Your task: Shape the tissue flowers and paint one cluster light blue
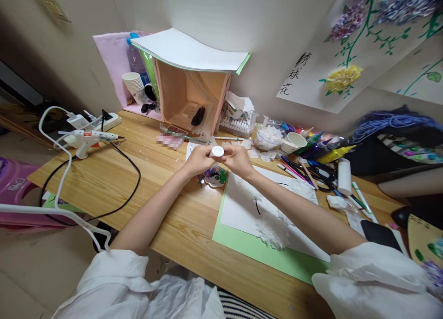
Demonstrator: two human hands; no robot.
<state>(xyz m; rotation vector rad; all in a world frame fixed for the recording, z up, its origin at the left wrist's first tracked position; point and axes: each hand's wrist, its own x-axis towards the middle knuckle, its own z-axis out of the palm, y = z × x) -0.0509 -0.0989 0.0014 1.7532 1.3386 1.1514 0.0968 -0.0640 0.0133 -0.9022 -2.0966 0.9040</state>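
While the left hand (200, 160) and right hand (238, 159) pinch a white round-ended object (218, 151) near the paint palette (215, 177), grips closed, step appears to be two-handed handling; next move calls for steadiness.

A home-like craft corner, shown by the glue gun (86, 141), paint bottles (316, 146) and flower pictures (341, 79).

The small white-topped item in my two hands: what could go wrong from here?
The white-topped item might slip from the left hand and right hand and land in the paint dish, which lies close by in view.

The right forearm crosses over the white paper flowers and could brush them.

The black cable loops near the left forearm and may snag.
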